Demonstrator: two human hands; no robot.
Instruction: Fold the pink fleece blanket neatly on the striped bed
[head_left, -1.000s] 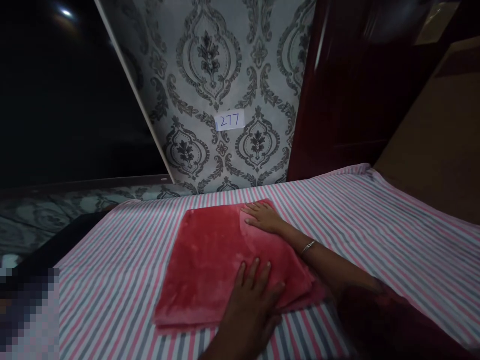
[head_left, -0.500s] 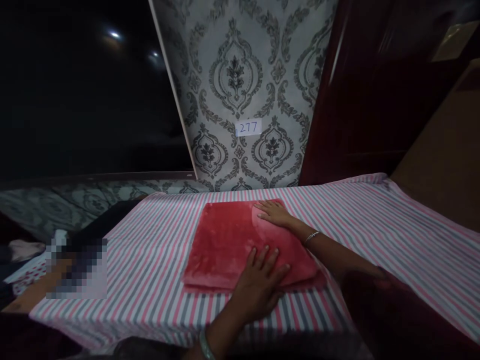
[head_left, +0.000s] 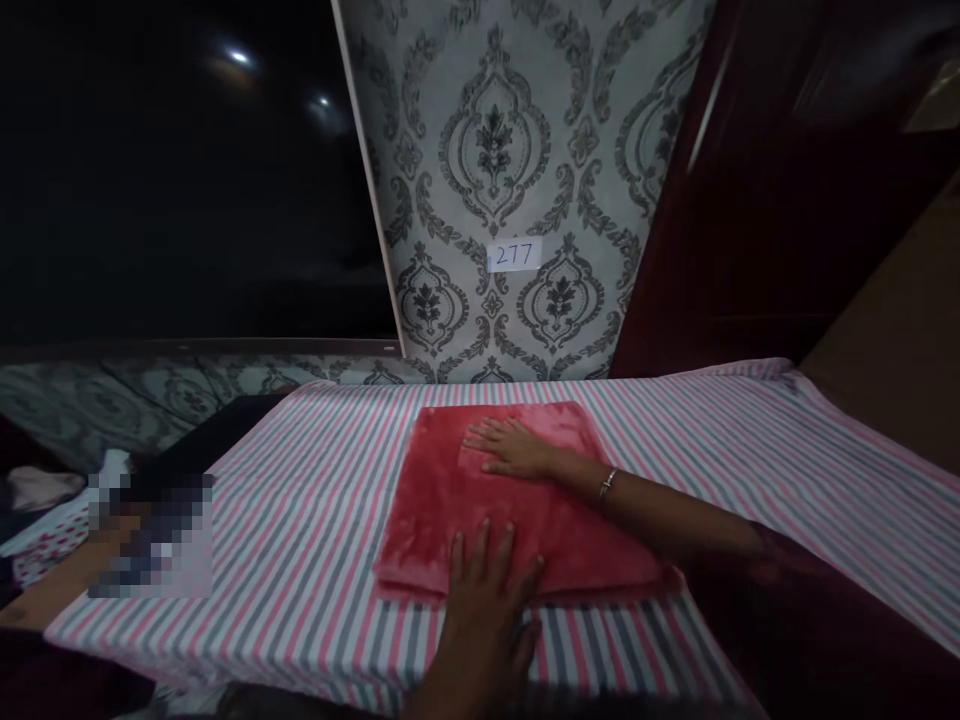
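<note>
A folded, plush red-pink blanket lies on a surface covered by a striped cloth. My left hand rests on the blanket's near edge, fingers spread and pointing away from me. Farther back, my right hand lies flat on the upper middle of the blanket, palm down, its fingers pointing left. A thin silver bangle circles my right wrist. Neither hand grips anything.
At the left edge another person's forearm reaches toward a pixelated patch. A large dark screen stands behind on the left. Patterned wallpaper bears a paper label reading 277. A dark red glossy panel stands on the right.
My right hand has slid leftward and nearer across the blanket from its far right corner. My left hand has shifted a little left and nearer. The view has shifted slightly.
</note>
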